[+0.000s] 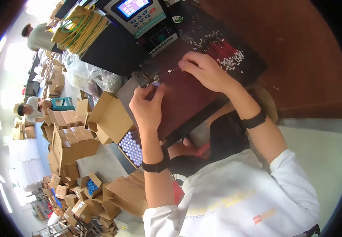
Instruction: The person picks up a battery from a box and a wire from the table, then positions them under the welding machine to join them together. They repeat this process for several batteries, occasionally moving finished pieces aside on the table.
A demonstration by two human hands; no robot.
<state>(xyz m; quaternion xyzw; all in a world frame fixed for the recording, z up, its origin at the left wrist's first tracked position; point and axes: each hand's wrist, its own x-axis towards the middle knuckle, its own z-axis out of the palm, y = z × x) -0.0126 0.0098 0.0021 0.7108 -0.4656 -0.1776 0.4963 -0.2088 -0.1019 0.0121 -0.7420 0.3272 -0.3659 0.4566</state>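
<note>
My left hand (146,106) is closed at the metal head (142,78) of a black bench machine. Thumb and fingers pinch a lilac cylindrical cell (156,83), mostly hidden by the hand; its colour matches the cells standing in the box below. Over the dark red work surface (183,96), my right hand (205,71) pinches a thin red wire lead (175,70) between thumb and forefinger. A small white connector (169,71) on the lead's free end points toward the machine head. Beyond the right hand lies a bundle of red wire leads (223,49) with white connectors.
The machine's control panel (135,17) has a lit screen and buttons. Yellow-green wires (78,29) lie to its left. Beside my left forearm stands a box of upright lilac cells (130,149). Open cartons (109,116) crowd the left floor, with two people farther off.
</note>
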